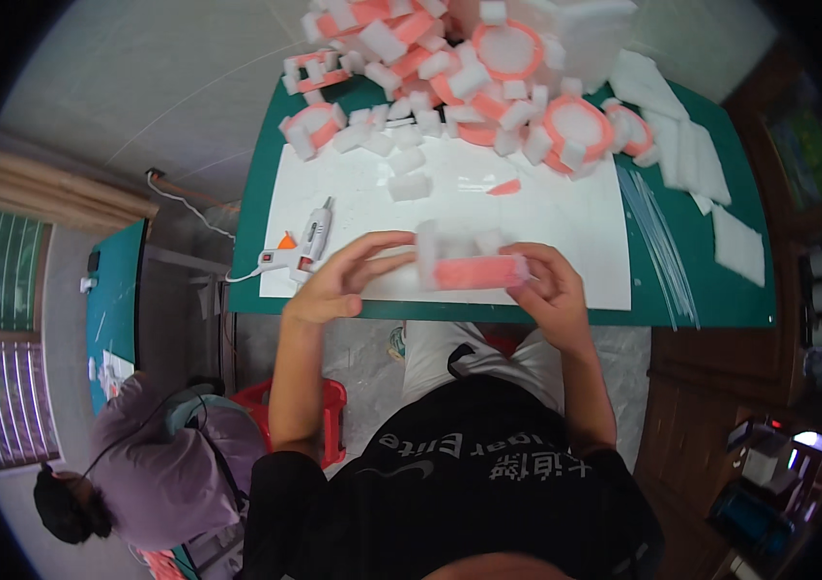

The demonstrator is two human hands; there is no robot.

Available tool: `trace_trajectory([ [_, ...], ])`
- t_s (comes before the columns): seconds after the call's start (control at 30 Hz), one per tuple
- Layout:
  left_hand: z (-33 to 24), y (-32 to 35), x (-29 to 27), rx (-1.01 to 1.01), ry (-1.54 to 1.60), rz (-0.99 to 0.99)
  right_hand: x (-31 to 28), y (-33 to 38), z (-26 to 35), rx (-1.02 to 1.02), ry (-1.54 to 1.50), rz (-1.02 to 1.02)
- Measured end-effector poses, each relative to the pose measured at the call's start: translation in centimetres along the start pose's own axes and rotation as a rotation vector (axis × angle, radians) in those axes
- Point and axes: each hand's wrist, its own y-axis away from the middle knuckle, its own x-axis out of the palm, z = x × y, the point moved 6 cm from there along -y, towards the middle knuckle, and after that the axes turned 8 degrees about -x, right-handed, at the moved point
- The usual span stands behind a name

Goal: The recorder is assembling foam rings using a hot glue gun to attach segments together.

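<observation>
One pink-and-white rectangular foam piece [474, 273] is between the two hands, above the near edge of one white rectangular board [382, 217]. The right hand [554, 290] pinches its right end; the left hand [348, 278] is spread wide, fingertips at its left end, contact unclear. One white glue gun [316, 232] lies left, one pink foam scrap [504, 188] farther off, and uncountable pink-and-white foam assemblies [509, 50] fill the far side.

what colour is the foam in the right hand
The foam piece is pink on its near side, white at its left end; best in the head view.
</observation>
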Motion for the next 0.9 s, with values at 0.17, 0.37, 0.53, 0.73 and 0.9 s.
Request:
trace_trajectory([
  [0.17, -4.9, 7.8, -7.2, 0.077, -0.236, -0.291, -1.6, -0.4, 0.0, -0.057, 0.103, -0.132],
  [0.37, -3.6, 10.5, -10.9, -0.461, -1.548, -0.547, -1.5, -1.4, 1.0, -0.137, 0.516, -0.191],
  [0.53, -1.9, 9.7, -11.9, -0.475, -1.698, -0.466, -0.3, -1.9, 1.6, -0.219, 0.657, -0.188],
  [0.73, -1.5, 9.8, -13.1, -0.323, -1.835, -0.340, 1.2, -2.1, 1.9, -0.296, 0.760, -0.137],
  [0.9, -4.1, 10.0, -9.4, 0.058, -1.862, -0.434, 2.2, -2.0, 2.3, -0.361, 0.893, -0.119],
])
